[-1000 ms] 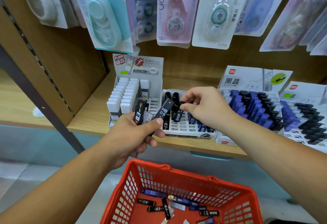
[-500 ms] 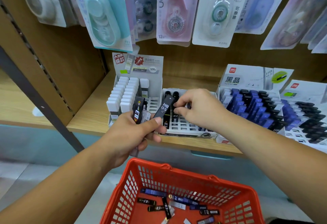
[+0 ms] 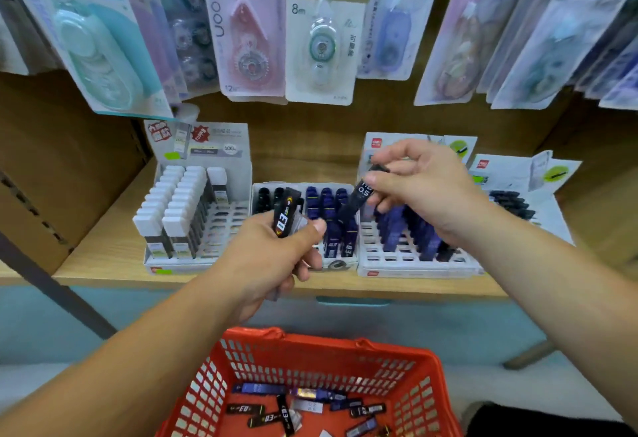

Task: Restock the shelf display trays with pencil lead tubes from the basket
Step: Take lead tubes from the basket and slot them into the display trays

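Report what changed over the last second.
The right hand left the middle tray, took the HB 0.5 tube from the left hand and now pinches it higher and further right. The left hand keeps the 0.3 tube in its grip. The basket stayed put.

2 bare forearms come up from the bottom corners of the frame: the left forearm (image 3: 138,350) from the lower left, the right forearm (image 3: 552,298) from the lower right. The left hand (image 3: 272,257) sits at the centre, fingers curled and thumb pressed over a black tube marked 03 (image 3: 284,212); it may grip more than 1, but blur hides that. The right hand (image 3: 424,191), higher and to the right, pinches a black tube marked 0.5 (image 3: 359,195) between thumb and fingertips, knuckles up.
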